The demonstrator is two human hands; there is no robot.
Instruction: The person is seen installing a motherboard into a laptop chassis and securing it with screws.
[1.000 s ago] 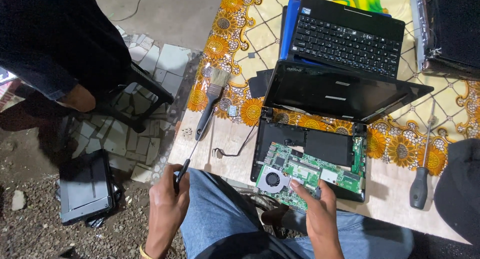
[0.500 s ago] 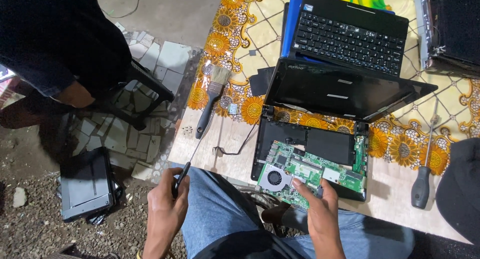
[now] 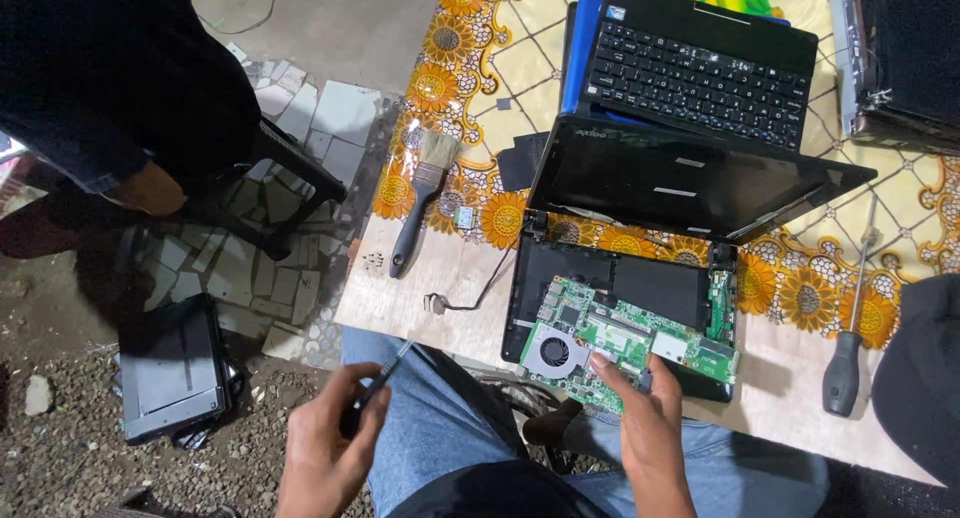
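Observation:
My left hand [image 3: 325, 448] grips a small black screwdriver [image 3: 378, 385] over my lap, just off the table's near edge. Fingers of my right hand [image 3: 650, 433] rest on the green circuit board [image 3: 625, 340] that lies in the opened black laptop base [image 3: 640, 288]. A round fan [image 3: 553, 353] sits at the board's left end. The laptop's dark screen [image 3: 680, 183] is folded back flat on the table [image 3: 450, 268]. A loose thin cable [image 3: 470, 298] lies left of the base.
A black-handled brush [image 3: 415, 213] lies on the table's left part. A black keyboard [image 3: 700, 63] rests at the back and a long screwdriver [image 3: 850, 323] at the right. Another person in dark clothes [image 3: 110, 88] sits at the left. A black device [image 3: 175, 373] lies on the gravel.
The view has shifted slightly. My left hand has turned the screwdriver a little; my right hand stays on the circuit board.

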